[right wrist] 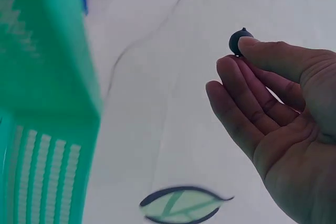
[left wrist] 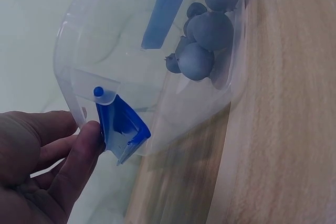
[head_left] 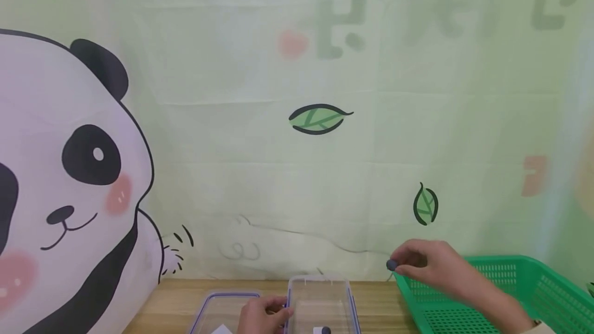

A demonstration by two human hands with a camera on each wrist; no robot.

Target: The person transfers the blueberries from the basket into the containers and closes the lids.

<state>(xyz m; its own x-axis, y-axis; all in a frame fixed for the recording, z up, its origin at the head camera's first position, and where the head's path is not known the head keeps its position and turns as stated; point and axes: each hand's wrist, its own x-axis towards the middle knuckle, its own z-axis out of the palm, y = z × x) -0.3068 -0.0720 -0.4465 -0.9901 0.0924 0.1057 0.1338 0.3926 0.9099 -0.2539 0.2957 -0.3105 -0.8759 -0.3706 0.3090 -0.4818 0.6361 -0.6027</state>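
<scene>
Right hand point(head_left: 433, 267) pinches a blueberry point(head_left: 392, 265) at its fingertips (tiny, probably soft, so go easy); left hand point(head_left: 262, 315) grips the clear box point(head_left: 321, 298) by its wall.

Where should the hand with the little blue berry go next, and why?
Probably leftward and down, over the clear plastic box with blue clips, then let go. The right hand pinches a small dark blue berry above the green mesh basket, apart from the box. The left hand steadies the box, which already holds similar round blue berries.
</scene>
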